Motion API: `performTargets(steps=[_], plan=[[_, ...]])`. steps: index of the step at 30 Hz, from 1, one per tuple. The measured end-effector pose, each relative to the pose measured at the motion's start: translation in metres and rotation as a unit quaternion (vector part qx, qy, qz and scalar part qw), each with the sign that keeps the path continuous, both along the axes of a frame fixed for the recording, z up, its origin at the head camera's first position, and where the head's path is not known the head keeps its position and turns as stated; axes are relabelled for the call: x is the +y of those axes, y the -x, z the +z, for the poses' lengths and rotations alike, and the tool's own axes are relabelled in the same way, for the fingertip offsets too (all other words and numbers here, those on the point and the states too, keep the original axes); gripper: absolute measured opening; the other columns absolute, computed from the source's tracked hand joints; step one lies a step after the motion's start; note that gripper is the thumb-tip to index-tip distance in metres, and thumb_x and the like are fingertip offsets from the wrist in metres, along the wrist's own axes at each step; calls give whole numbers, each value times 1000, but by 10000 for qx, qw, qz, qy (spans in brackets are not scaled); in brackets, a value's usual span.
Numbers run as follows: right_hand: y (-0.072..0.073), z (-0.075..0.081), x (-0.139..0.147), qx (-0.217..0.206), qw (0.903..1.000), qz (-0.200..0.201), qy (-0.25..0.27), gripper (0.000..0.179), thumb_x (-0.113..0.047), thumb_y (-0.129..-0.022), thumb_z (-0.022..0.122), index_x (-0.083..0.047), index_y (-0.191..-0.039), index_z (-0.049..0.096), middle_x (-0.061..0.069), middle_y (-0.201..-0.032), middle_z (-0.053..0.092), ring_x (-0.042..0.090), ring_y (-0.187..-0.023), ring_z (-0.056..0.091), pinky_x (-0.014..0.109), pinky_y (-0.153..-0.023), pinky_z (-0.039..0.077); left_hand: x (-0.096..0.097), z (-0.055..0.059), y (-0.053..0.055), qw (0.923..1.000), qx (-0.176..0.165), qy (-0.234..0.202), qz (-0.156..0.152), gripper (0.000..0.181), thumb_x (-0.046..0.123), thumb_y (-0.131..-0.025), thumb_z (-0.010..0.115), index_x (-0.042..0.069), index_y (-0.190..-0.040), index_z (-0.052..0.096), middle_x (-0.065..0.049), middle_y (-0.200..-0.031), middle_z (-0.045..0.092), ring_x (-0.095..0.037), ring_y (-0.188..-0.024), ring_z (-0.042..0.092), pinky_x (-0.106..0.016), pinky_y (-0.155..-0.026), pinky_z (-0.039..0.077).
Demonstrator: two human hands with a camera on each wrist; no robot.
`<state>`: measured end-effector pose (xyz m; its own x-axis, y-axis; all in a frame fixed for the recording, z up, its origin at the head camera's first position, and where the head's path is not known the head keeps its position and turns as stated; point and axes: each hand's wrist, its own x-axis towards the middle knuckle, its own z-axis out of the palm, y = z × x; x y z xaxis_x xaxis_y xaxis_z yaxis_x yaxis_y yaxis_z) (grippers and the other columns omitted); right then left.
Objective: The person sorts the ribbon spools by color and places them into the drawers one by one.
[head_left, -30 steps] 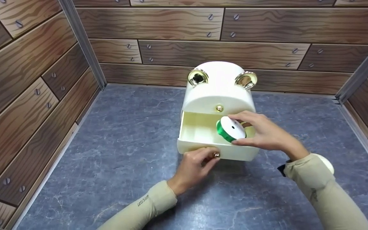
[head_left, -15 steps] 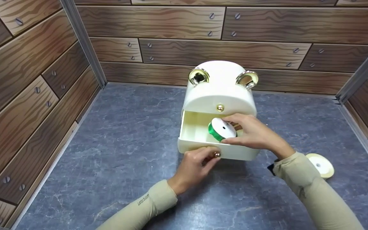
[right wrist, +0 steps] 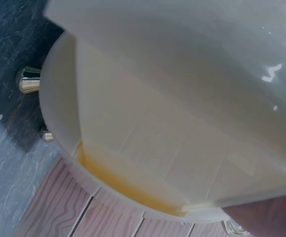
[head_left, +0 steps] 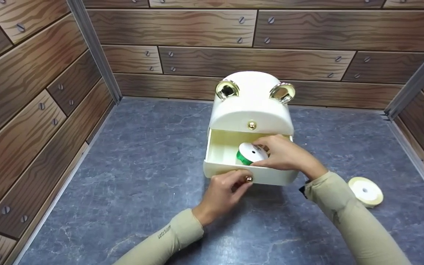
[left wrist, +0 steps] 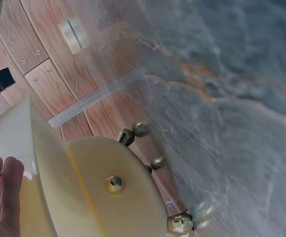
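Note:
A cream box (head_left: 252,101) with two gold ring-shaped ears stands on the table, its lower drawer (head_left: 272,176) pulled out. My left hand (head_left: 223,193) pinches the small gold knob (head_left: 249,179) on the drawer front; in the left wrist view its fingers (left wrist: 12,190) curl against that front. Inside the drawer, my right hand (head_left: 287,154) grips a spool of green ribbon (head_left: 248,151) by its edge, thumb on the near side and fingers on the far side. The spool is tilted, white face up. The right wrist view shows mostly the drawer's pale wall (right wrist: 133,108), with the spool out of sight.
A spool of cream ribbon (head_left: 365,191) lies on the marbled table (head_left: 153,158), right of the right forearm. The upper drawer, with its gold knob (head_left: 252,125), is closed. Wood-patterned walls (head_left: 212,60) enclose the table at the back and sides.
My right hand has moved left and lower, bringing the green ribbon spool down into the drawer. The cream spool has come out from behind the right sleeve. My left hand stays on the knob.

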<state>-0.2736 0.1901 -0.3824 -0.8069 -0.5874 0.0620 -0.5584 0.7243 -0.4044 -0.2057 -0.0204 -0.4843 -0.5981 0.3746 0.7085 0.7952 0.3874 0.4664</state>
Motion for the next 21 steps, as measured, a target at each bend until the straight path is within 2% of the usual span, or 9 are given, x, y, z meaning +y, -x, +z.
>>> performTargets(steps=[4,7,10,13,18,21], plan=[[3,0,-4,-189,9997,36,-178,39,-32,-83,87,-7,-111,76,2,-87,71,13,-72,55,28,-64,42,0,0,0,10000,36,9,23,16,10,-93,77,8,-109,73,-1,-93,76,-9,-79,70,-13,-75,58],[5,0,-4,-206,9995,87,-237,34,-33,-82,87,-9,-104,76,0,-78,64,12,-68,50,28,-62,39,0,0,0,10000,47,-17,4,17,9,-93,77,9,-109,73,-1,-93,76,-9,-79,70,-11,-76,57],[6,-1,-4,-129,9995,107,-257,34,-32,-82,87,-9,-104,76,1,-82,68,13,-71,54,29,-64,42,1,0,0,10000,47,-38,8,17,9,-92,77,9,-109,73,-1,-92,76,-8,-78,69,-10,-76,56],[6,-2,-4,-28,9997,101,-236,37,-28,-81,87,-6,-108,76,4,-90,73,17,-77,62,32,-68,49,1,0,-1,10000,59,-49,14,17,9,-93,77,9,-109,73,-1,-90,75,-8,-77,68,-12,-74,56],[6,-4,-2,-26,10000,94,9,42,-19,-80,87,-2,-117,75,11,-103,77,25,-88,72,41,-77,61,1,0,0,9999,110,-37,33,15,11,-94,76,8,-109,73,0,-89,74,-9,-76,68,-16,-72,57],[6,-5,-1,-81,9998,72,182,44,-17,-81,86,-1,-120,73,14,-108,77,30,-93,74,47,-82,62,0,0,0,9999,122,-37,26,16,10,-94,76,8,-109,73,0,-90,75,-8,-77,68,-17,-72,58]])
